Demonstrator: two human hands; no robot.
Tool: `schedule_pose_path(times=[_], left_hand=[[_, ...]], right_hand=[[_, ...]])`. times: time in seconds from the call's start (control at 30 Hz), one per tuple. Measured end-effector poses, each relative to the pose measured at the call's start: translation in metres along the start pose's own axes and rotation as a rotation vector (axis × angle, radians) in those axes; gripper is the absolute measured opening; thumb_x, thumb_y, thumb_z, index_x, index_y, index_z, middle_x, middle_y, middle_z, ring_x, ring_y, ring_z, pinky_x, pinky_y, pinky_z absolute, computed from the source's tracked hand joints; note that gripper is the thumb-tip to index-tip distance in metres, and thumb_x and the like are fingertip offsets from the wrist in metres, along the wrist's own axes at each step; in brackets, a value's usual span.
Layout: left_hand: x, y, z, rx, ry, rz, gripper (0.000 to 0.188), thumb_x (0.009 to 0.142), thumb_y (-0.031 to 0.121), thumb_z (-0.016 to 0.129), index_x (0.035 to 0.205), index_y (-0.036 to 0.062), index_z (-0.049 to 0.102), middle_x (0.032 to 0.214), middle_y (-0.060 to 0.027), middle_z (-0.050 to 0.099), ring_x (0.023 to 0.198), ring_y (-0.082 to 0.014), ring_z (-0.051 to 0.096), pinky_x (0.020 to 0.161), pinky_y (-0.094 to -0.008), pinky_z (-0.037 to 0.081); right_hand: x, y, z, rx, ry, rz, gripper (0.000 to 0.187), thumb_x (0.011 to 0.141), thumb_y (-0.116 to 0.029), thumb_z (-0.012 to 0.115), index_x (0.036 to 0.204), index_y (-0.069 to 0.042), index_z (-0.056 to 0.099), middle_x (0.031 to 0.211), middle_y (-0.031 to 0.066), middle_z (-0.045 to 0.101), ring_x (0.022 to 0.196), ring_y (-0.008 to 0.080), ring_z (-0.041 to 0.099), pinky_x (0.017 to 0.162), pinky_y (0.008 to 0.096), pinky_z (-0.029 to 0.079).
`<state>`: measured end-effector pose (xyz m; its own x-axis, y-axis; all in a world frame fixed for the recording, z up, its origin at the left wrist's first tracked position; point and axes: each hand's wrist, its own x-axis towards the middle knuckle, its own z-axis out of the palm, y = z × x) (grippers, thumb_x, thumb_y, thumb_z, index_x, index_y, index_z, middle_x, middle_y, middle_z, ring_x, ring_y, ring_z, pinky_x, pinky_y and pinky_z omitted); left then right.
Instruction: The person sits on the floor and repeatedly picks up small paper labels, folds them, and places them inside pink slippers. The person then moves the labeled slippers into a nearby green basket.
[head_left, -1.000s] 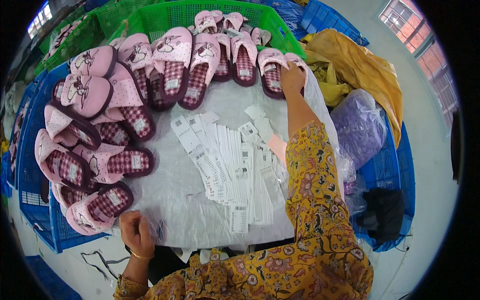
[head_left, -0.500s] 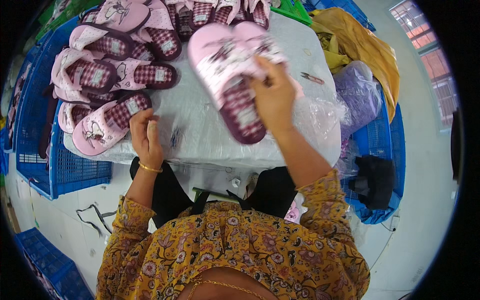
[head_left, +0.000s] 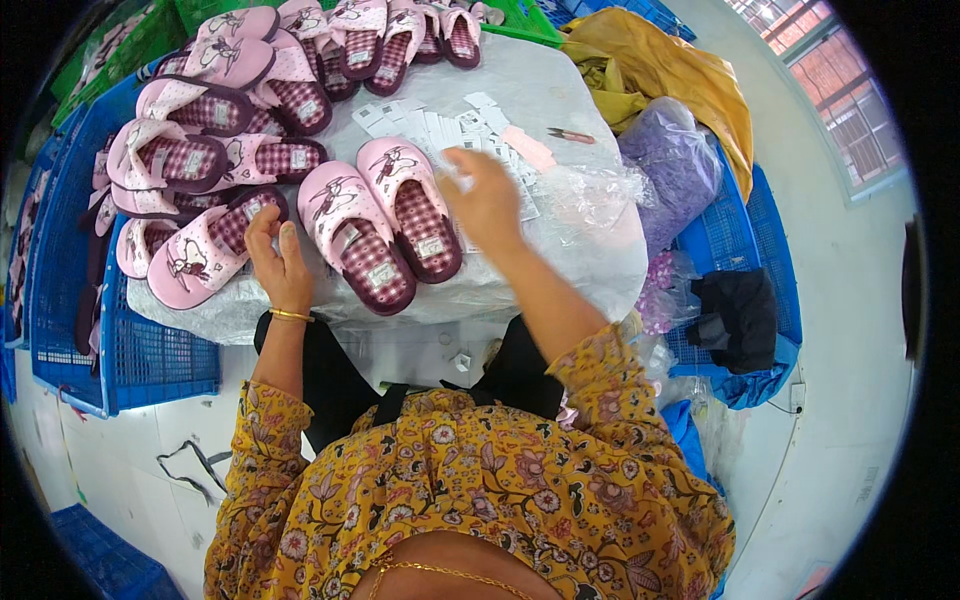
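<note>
A pair of pink slippers, the left slipper (head_left: 335,205) and the right slipper (head_left: 397,165), lies side by side on the wrapped table, showing checked maroon insoles. My right hand (head_left: 487,205) is just right of the pair, slightly blurred, with thumb and forefinger apart and nothing visible in it. Below its fingers are white paper labels (head_left: 440,130), partly hidden by the hand. At the left, my left hand (head_left: 280,268) has its fingers loosely bent and apart at the heel of another pink slipper (head_left: 195,262). Whether it presses on that heel is hard to see.
Stacked slippers (head_left: 180,160) crowd the table's left and far sides. Small scissors (head_left: 571,135) and a clear plastic bag (head_left: 590,200) lie at the right. Blue crates (head_left: 165,350) flank the table. A purple-filled bag (head_left: 670,165) and yellow cloth (head_left: 690,70) sit beyond its right edge.
My right hand has put the slipper pair down on the table and let go, moving slightly left. The white labels behind have come into view. My left hand has stayed near the same heel.
</note>
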<state>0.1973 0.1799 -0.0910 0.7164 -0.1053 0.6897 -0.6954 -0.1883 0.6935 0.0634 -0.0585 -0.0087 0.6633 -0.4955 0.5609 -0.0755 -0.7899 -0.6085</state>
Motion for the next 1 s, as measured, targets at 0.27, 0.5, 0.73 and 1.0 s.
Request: schedule_pose_path(times=[0.27, 0.5, 0.73, 1.0], left_hand=[[-0.001, 0.009, 0.003, 0.01, -0.038, -0.034, 0.03, 0.1, 0.022, 0.054, 0.116, -0.0026, 0.059, 0.116, -0.0126, 0.058, 0.108, -0.0234, 0.055, 0.096, -0.0348, 0.041], [-0.001, 0.009, 0.005, 0.078, -0.054, -0.015, 0.026, 0.099, 0.018, 0.055, 0.113, -0.0034, 0.06, 0.113, -0.0129, 0.06, 0.101, -0.0231, 0.055, 0.092, -0.0345, 0.043], [0.0, -0.003, 0.006, 0.145, -0.045, -0.013, 0.025, 0.098, 0.019, 0.058, 0.11, -0.0028, 0.061, 0.11, -0.0126, 0.06, 0.101, -0.0238, 0.056, 0.091, -0.0345, 0.044], [0.017, 0.028, 0.009, 0.133, -0.008, 0.01, 0.023, 0.096, 0.013, 0.061, 0.113, -0.0019, 0.061, 0.111, -0.013, 0.061, 0.098, -0.023, 0.056, 0.082, -0.0324, 0.046]], right_hand=[[0.075, 0.156, -0.059, -0.873, -0.433, 0.233, 0.029, 0.084, -0.033, 0.066, 0.1, -0.009, 0.07, 0.1, 0.0131, 0.072, 0.1, 0.0321, 0.066, 0.086, 0.0471, 0.05], [0.071, 0.162, -0.05, -0.946, -0.456, 0.112, 0.019, 0.088, -0.021, 0.057, 0.09, -0.01, 0.072, 0.087, 0.0122, 0.073, 0.081, 0.0289, 0.071, 0.077, 0.0421, 0.051], [0.045, 0.154, -0.051, -0.805, -0.173, -0.097, 0.014, 0.084, -0.014, 0.055, 0.081, -0.011, 0.069, 0.077, 0.0099, 0.071, 0.073, 0.0266, 0.069, 0.075, 0.042, 0.045], [0.042, 0.159, -0.065, -0.531, 0.279, -0.405, 0.006, 0.082, -0.013, 0.058, 0.08, -0.014, 0.064, 0.075, 0.0041, 0.068, 0.075, 0.0237, 0.064, 0.081, 0.042, 0.044]])
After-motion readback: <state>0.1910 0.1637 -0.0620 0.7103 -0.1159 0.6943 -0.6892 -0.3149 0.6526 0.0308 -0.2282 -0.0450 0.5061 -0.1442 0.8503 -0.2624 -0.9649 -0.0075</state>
